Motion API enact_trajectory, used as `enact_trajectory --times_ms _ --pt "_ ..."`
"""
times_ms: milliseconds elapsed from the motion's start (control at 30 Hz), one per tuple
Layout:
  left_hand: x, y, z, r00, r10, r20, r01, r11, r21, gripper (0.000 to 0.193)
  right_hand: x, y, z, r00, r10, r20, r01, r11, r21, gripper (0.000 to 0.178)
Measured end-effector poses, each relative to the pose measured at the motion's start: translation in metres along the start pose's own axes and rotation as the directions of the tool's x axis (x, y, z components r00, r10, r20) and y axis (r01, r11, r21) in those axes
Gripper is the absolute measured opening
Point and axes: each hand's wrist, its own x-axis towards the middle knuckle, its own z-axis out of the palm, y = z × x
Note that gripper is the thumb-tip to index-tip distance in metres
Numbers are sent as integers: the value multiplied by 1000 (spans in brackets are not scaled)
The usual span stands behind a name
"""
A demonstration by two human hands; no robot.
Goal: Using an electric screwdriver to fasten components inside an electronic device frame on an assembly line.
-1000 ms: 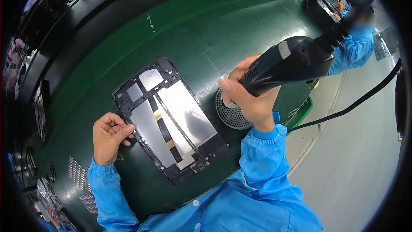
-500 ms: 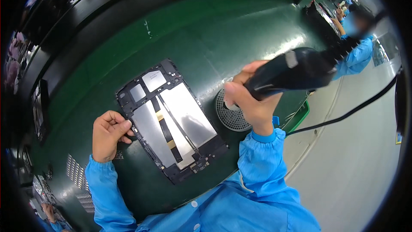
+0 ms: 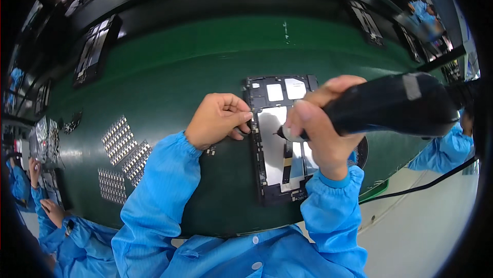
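Note:
An opened tablet (image 3: 272, 170) lies on the green bench, its black frame holding silver plates and a dark ribbon cable. My left hand (image 3: 218, 119) is at its left edge, thumb and fingers pinched against the frame. In my right hand (image 3: 326, 129) is a black corded electric screwdriver (image 3: 390, 103), held nearly level over the tablet. Its tip hangs above the silver plates, and whether it touches is unclear. My right hand and the tool cover the tablet's right side. Beside my left wrist lie a few tiny parts (image 3: 210, 150).
Left of me lie sheets of small parts (image 3: 118, 139). A round perforated tray (image 3: 362, 153) sits partly hidden behind my right wrist, near a green bin (image 3: 379, 190). Other tablets (image 3: 95, 52) rest at the back. Co-workers' hands (image 3: 54, 212) and a blue sleeve (image 3: 444, 147) appear at the sides.
My view has swung left, so the tablet appears further right and straighter. My right hand has brought the screwdriver from beside the tablet to over it. My left hand stays at the tablet's edge.

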Motion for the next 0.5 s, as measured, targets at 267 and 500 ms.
enact_trajectory --times_ms 267,500 --pt "-2 -5 -6 1000 22 6 -22 999 -31 11 12 24 44 992 -31 118 22 997 70 39" --pt "0 -9 -7 1000 17 10 -17 999 -32 9 12 32 46 999 2 52 -10 987 163 36"
